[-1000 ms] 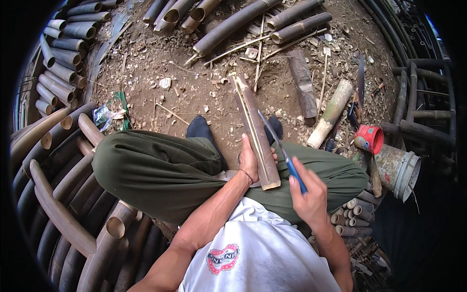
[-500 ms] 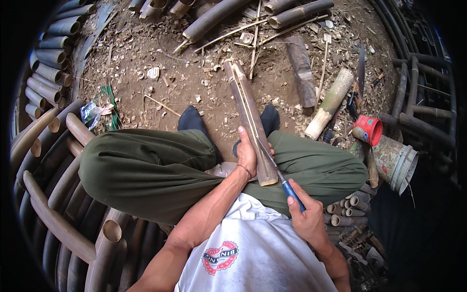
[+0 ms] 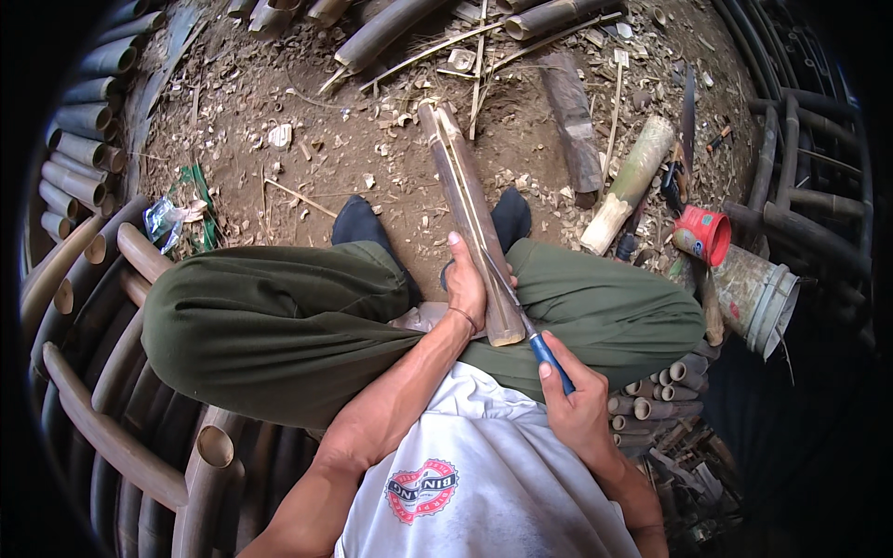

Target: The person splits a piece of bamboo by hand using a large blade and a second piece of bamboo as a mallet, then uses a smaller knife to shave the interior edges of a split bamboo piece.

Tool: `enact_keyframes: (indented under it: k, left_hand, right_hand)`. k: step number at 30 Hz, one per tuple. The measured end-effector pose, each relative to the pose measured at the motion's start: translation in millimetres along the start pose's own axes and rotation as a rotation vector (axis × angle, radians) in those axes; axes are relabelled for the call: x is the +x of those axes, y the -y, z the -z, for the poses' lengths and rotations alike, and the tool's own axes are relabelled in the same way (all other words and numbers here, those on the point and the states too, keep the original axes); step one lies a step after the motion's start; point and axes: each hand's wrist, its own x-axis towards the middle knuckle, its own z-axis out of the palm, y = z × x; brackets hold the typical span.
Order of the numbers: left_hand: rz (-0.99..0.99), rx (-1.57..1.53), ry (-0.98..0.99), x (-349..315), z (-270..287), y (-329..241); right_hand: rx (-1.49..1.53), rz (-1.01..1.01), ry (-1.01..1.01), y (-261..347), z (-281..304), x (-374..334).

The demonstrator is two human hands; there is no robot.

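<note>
A dark bamboo piece [image 3: 456, 177] with a long pale slit along it slants away from my lap, its near end by my right thigh. My left hand [image 3: 468, 284] is wrapped round its lower part from the left, thumb lying along the side. In my right hand [image 3: 574, 386] is a knife [image 3: 551, 361] with a blue handle. Its thin blade lies against the slit near the bamboo's lower end, pointing up along it. The blade's tip is hard to make out against the wood.
Bamboo frames [image 3: 112, 437] crowd my left side; cut bamboo tubes [image 3: 79, 167] are stacked beyond. To the right stand a pale bamboo post [image 3: 633, 186], a red cup [image 3: 704, 236] and a tipped whitish bucket [image 3: 758, 307]. A saw [image 3: 688, 130] lies farther off. Wood chips [image 3: 279, 137] litter the ground.
The whole view has shifted slightly. My right hand and the knife sit a little closer to the bamboo's near end, and both grips are kept.
</note>
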Motion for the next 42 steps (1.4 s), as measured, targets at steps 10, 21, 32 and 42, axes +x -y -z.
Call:
enact_keyframes:
  k: [10, 21, 32, 42]
  left_hand:
    - [-0.034, 0.022, -0.04, 9, 0, -6]
    - [-0.104, 0.281, -0.284, 3, -6, -9]
    - [-0.082, 0.098, -0.133, -5, -15, -23]
    - [-0.03, 0.187, -0.159, -18, -17, -35]
  right_hand:
    - [0.114, 0.045, -0.11, -14, -20, 9]
    - [0.096, 0.03, -0.119, -5, -35, 81]
    - [-0.047, 0.103, -0.14, 12, -46, 210]
    - [-0.049, 0.111, -0.175, 9, -65, 206]
